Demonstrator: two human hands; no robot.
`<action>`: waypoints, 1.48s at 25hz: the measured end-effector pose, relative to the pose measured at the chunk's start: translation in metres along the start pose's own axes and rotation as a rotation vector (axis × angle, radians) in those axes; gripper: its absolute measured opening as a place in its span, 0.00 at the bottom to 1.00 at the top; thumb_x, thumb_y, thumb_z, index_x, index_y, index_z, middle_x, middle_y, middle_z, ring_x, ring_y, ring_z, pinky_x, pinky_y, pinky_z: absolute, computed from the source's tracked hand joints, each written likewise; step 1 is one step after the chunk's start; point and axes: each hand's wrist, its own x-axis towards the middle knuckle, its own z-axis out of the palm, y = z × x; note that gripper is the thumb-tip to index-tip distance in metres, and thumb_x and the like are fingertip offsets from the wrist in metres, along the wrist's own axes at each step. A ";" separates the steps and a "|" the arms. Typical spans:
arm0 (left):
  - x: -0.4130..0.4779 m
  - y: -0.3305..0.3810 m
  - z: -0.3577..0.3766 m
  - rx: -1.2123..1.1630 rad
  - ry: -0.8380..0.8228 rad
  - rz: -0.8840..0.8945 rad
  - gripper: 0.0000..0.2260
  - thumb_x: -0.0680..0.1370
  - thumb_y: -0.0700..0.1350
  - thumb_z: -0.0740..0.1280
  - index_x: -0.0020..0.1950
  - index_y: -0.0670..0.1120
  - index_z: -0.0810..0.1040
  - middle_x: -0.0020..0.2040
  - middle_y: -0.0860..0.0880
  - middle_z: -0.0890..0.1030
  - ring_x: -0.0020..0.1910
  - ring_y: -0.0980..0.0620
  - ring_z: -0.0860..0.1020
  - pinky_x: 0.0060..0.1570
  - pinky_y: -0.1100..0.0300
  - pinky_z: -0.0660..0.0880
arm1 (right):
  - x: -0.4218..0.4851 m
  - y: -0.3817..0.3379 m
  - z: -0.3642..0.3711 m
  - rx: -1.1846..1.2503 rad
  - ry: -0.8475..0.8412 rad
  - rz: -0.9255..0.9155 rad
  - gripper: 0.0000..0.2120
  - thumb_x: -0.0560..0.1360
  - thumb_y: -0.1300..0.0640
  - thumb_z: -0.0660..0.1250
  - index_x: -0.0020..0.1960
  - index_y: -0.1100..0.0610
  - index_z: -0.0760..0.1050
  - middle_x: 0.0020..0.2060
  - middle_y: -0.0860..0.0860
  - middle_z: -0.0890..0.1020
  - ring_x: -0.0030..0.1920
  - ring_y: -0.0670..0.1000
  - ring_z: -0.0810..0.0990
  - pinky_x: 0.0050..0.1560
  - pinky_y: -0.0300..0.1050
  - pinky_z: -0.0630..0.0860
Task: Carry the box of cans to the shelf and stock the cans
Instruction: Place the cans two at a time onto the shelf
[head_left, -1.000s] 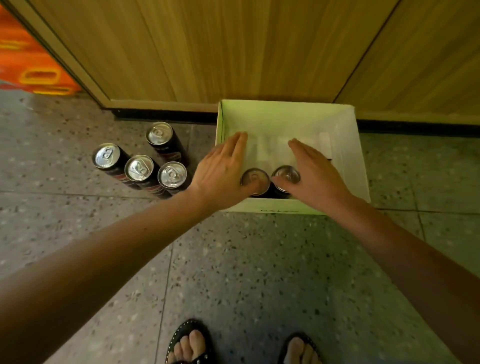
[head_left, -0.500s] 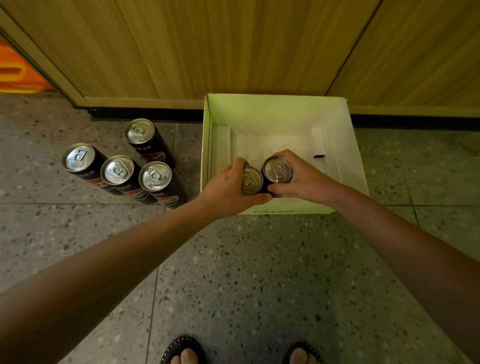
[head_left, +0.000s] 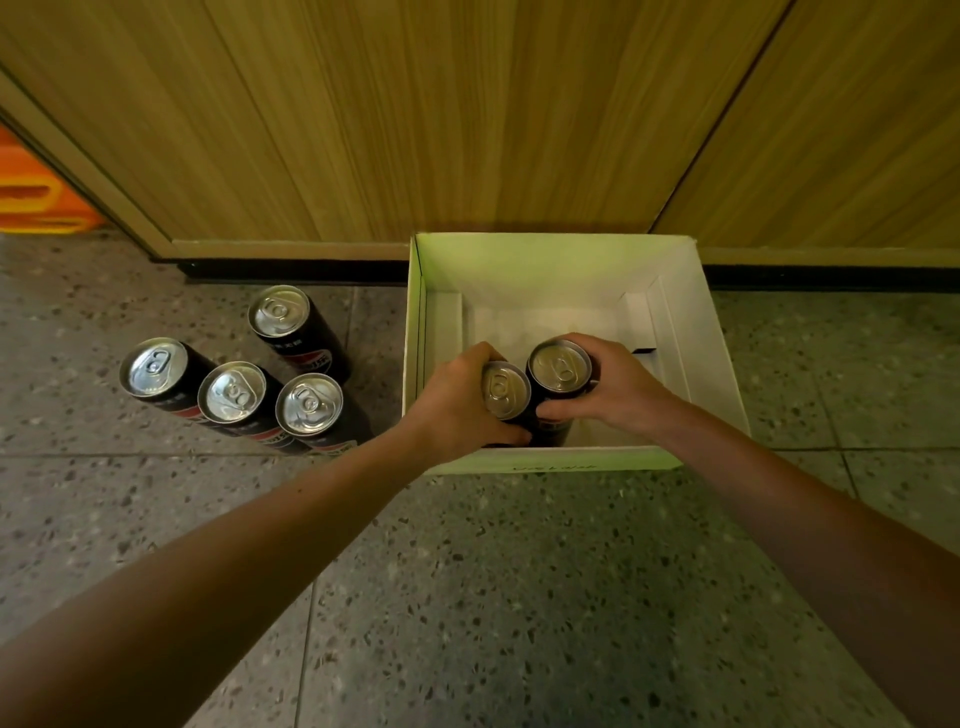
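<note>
Holding one can each, both hands reach down into the box. The left hand is wrapped around the left can, with the thumb across its front. The right hand is curled around the right can, with fingers over the far side. These two cans touch each other and stand upright near the front wall of the box. I think the right can sits a bit higher than the left one, but it is hard to be sure from above.

The box is white inside and open on top. It sits on the speckled floor, right up against a wooden wall.

Four more black cans stand on the floor just left of the box. Three make a close row and one stands behind them. All have shiny silver tops. Something orange shows at the far left edge.
</note>
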 end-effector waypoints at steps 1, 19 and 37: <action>0.000 0.001 0.001 -0.023 0.032 -0.009 0.27 0.60 0.42 0.79 0.54 0.46 0.71 0.48 0.52 0.77 0.46 0.54 0.75 0.40 0.69 0.72 | -0.001 -0.001 0.000 -0.001 0.020 -0.010 0.26 0.58 0.63 0.79 0.54 0.56 0.75 0.45 0.47 0.80 0.44 0.36 0.78 0.44 0.25 0.73; -0.176 0.395 -0.284 -0.068 0.209 0.154 0.21 0.56 0.46 0.79 0.45 0.49 0.76 0.39 0.57 0.80 0.40 0.60 0.79 0.40 0.67 0.76 | -0.147 -0.453 -0.202 0.082 0.156 -0.149 0.23 0.58 0.58 0.79 0.49 0.53 0.76 0.45 0.46 0.82 0.46 0.42 0.80 0.46 0.33 0.77; -0.282 0.768 -0.557 -0.074 0.232 0.356 0.23 0.56 0.42 0.79 0.49 0.47 0.80 0.48 0.49 0.84 0.49 0.52 0.82 0.53 0.50 0.79 | -0.234 -0.868 -0.407 0.036 0.310 -0.330 0.25 0.60 0.55 0.78 0.56 0.53 0.75 0.48 0.43 0.81 0.49 0.38 0.77 0.45 0.30 0.73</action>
